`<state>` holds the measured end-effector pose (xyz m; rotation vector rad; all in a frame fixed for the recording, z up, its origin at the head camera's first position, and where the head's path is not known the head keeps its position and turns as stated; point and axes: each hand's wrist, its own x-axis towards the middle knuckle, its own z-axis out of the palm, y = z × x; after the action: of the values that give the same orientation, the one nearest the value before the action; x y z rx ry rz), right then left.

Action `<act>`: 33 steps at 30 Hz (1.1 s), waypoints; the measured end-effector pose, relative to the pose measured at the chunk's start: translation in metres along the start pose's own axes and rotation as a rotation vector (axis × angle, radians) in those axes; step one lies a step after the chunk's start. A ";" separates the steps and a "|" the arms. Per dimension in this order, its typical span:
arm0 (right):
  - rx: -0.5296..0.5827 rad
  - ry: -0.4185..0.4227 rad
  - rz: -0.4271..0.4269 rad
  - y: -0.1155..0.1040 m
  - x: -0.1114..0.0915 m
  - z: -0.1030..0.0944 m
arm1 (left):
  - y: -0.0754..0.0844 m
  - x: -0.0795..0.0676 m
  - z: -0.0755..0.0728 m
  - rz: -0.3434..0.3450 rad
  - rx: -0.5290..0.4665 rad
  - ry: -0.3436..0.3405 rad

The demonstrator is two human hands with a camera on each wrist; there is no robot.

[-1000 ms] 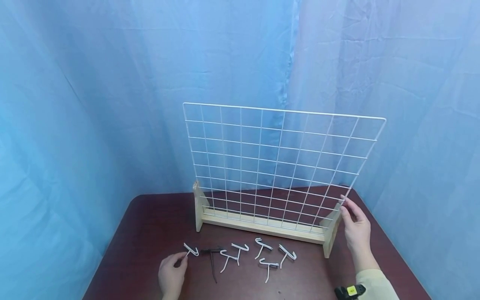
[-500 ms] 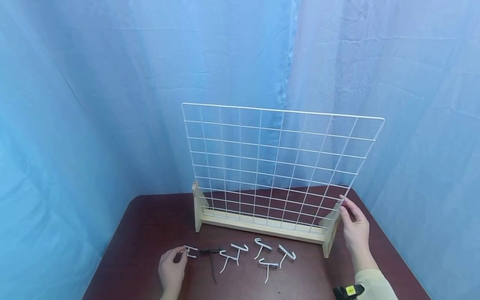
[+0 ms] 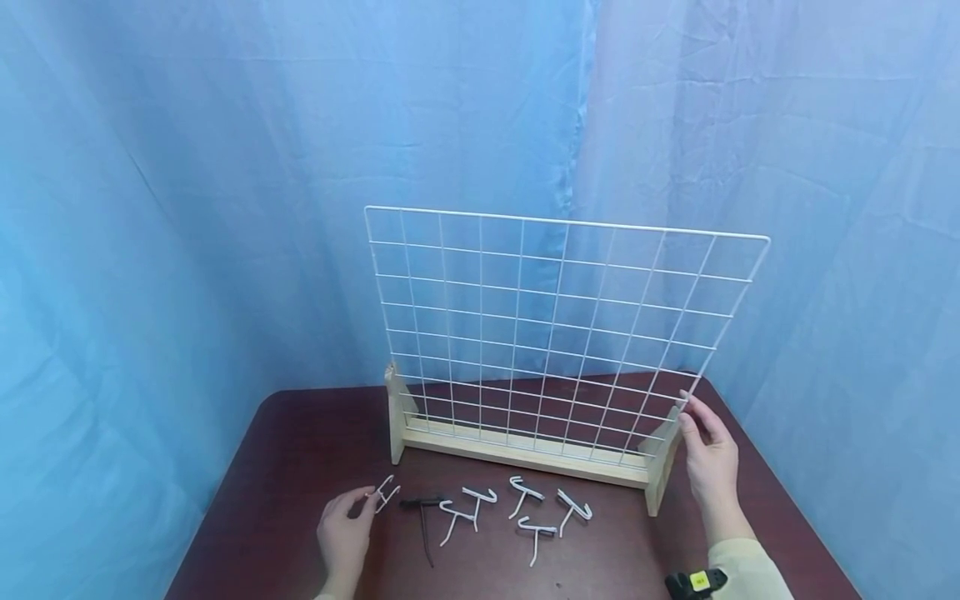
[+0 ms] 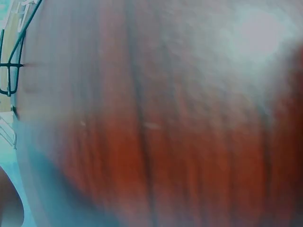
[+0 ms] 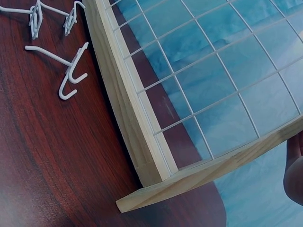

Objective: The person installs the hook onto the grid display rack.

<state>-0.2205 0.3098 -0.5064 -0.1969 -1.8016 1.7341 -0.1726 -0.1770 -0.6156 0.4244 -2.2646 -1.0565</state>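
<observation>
My left hand (image 3: 347, 533) pinches a white wire hook (image 3: 387, 495) between thumb and fingertips, its double-pronged end pointing away to the right, just above the table. At the right side, my right hand (image 3: 711, 454) grips the edge of a white wire grid panel (image 3: 555, 317) with thumb and fingers. The grid stands upright in a wooden stand (image 3: 525, 457), beside whose right end the hand is. In the right wrist view, only part of the right hand (image 5: 294, 172) shows past the stand's end piece. The left wrist view is mostly blurred tabletop.
Loose hooks lie in front of the stand: a black hook (image 3: 424, 525) nearest my left hand, then several white ones, such as the white hook (image 3: 537, 533) towards the front. The dark red table (image 3: 300, 442) ends before blue curtains (image 3: 225, 208).
The white hook has turned in my left fingers, its prongs swinging round to slant up and to the right. My right hand stays on the grid's edge.
</observation>
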 end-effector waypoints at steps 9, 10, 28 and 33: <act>-0.028 0.006 -0.015 0.001 -0.001 0.000 | 0.012 0.005 0.006 -0.014 -0.052 0.002; -0.037 0.007 -0.017 0.002 -0.001 0.000 | 0.013 0.006 0.007 -0.014 -0.065 0.003; -0.049 0.010 -0.058 0.006 -0.001 0.000 | 0.055 0.012 0.017 -0.077 -0.246 0.019; -0.042 0.010 -0.038 0.005 -0.001 -0.001 | 0.063 0.012 0.022 -0.069 -0.265 0.039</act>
<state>-0.2210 0.3104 -0.5112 -0.1875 -1.8237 1.6680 -0.1978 -0.1303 -0.5732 0.4096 -2.0516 -1.3501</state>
